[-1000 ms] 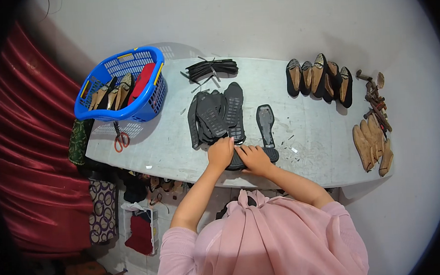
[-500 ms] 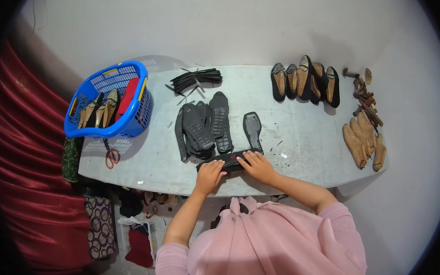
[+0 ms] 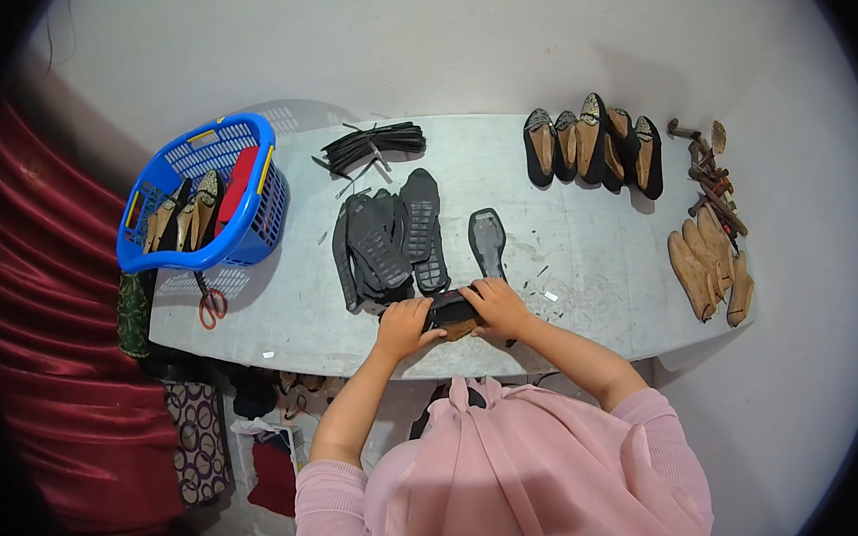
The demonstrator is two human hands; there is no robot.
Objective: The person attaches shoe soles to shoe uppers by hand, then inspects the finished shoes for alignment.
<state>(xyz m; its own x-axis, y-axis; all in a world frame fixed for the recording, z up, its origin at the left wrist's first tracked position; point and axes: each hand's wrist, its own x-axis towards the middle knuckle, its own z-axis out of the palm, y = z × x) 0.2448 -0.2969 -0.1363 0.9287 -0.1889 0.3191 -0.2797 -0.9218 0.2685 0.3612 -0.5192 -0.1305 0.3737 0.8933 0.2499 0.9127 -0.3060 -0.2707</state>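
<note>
A black shoe (image 3: 451, 310) lies crosswise near the table's front edge, with a tan surface showing along its near side. My left hand (image 3: 405, 327) is closed around its left end. At the other end my right hand (image 3: 499, 310) grips it, fingers over the top. Just beyond the right hand lies a single dark shoe sole (image 3: 488, 241), its near end partly hidden. Behind the left hand is a pile of dark grey soles (image 3: 381, 241) with ridged patterns.
A blue basket (image 3: 252, 214) holding shoes and a red item stands at left, with orange-handled scissors (image 3: 213, 306) beside it. Black strips (image 3: 374, 147) lie in a bundle at the back. Black shoes (image 3: 593, 148), hammers (image 3: 716, 190) and wooden shoe lasts (image 3: 705, 263) occupy the right.
The shoe has been tilted between my hands, so more of its tan surface shows. Both hands have stayed on it. The whole view has shifted slightly.
</note>
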